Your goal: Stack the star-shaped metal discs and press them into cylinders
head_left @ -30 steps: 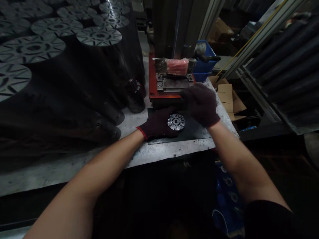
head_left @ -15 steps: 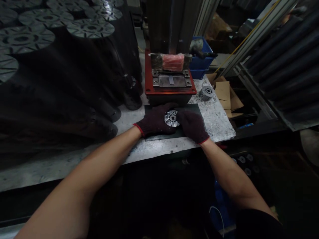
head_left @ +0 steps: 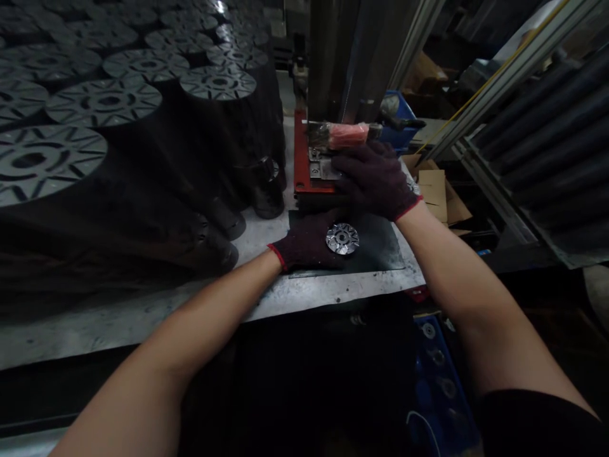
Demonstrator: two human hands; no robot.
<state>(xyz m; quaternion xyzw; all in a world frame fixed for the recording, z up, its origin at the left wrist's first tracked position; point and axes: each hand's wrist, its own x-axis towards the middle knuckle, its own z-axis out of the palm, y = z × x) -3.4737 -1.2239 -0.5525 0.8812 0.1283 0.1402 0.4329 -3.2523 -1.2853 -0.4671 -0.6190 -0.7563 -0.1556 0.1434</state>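
A round slotted metal core point(head_left: 342, 238), like a motor rotor, sits on a dark mat point(head_left: 380, 244) with its patterned end face up. My left hand point(head_left: 311, 241), in a dark maroon glove, wraps around its left side. My right hand point(head_left: 373, 178), gloved alike, reaches over the steel block point(head_left: 323, 169) of a red-based fixture point(head_left: 301, 158). Its fingers stretch left across the block and hide its right part. Whether they touch anything small there is hidden.
Tall dark stacks of slotted cores point(head_left: 219, 86) crowd the left side. Behind the block is a pink wrapped pad point(head_left: 349, 134). A blue bin point(head_left: 402, 133) and a cardboard box point(head_left: 432, 190) are at the right. Another blue crate point(head_left: 447, 381) with round parts stands below the table's edge.
My right hand has left the core and moved up over the fixture's steel block. My left hand stays at the core. The view has shifted, so things appear lower and further right.
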